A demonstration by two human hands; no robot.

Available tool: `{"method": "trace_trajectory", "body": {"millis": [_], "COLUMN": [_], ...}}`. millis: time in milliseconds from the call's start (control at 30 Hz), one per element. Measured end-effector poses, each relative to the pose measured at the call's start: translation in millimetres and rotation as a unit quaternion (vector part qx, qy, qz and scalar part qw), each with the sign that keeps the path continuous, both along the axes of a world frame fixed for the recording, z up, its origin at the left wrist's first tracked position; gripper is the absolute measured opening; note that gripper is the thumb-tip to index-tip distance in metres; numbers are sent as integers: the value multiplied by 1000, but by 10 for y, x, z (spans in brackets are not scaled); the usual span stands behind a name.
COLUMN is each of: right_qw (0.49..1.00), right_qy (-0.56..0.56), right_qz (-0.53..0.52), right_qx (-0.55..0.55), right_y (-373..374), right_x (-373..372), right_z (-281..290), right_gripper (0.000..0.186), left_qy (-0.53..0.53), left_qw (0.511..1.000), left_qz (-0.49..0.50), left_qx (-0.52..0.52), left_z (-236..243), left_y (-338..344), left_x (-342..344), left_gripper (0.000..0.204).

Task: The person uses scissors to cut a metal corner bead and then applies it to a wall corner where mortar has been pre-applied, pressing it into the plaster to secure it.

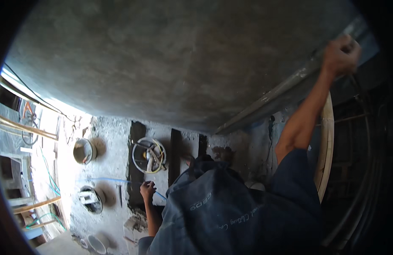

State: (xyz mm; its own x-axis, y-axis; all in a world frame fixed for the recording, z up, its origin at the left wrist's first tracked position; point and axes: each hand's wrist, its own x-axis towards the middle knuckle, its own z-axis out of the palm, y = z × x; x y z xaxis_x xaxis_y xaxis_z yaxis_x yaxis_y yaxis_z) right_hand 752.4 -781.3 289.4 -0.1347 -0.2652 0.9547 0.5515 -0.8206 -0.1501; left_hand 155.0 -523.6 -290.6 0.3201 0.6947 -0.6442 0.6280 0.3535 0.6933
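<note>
My right hand is raised high at the right, curled into a fist and slightly blurred. It is beside the long pale strip along the edge of a big grey plastered wall; whatever is inside the fist is hidden. Low at my left side hangs my left hand, its fingers loosely curled. A thin blue hose runs across the floor and passes at or behind that hand. Whether the fingers touch the hose cannot be seen.
On the rough concrete floor stand a bucket, another bucket with pale pieces in it, and a pale tub. A round container holds tools and a hose. A curved wooden pole rises at the right, and poles cross the left.
</note>
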Motion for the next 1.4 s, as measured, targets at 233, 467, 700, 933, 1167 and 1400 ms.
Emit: {"method": "trace_trajectory", "body": {"millis": [233,467,700,933,1167,1400], "right_qw": [992,995,998,998,1000,998], "right_qy": [-35,-43,51,26,-16,45], "right_qz": [-119,-90,12,51,-9,32], "right_qx": [14,16,-25,30,8,31], "right_y": [-290,-645,158,236,207,253], "right_x": [107,676,-25,-205,-258,-245], "right_z": [11,-131,-189,-84,-35,-98], "right_gripper": [31,31,25,13,14,14], "left_qy": [9,-14,-14,-8,-1,-51], "left_qw": [998,990,995,996,989,918], "left_qz": [52,101,41,-72,-149,-166], "left_qx": [-30,-97,-92,-57,25,356], "left_z": [60,147,-432,-579,-418,189], "left_y": [-15,-137,-337,97,128,501], "left_x": [-137,-224,-282,988,1085,1240], "left_gripper": [22,25,32,31,30,29]}}
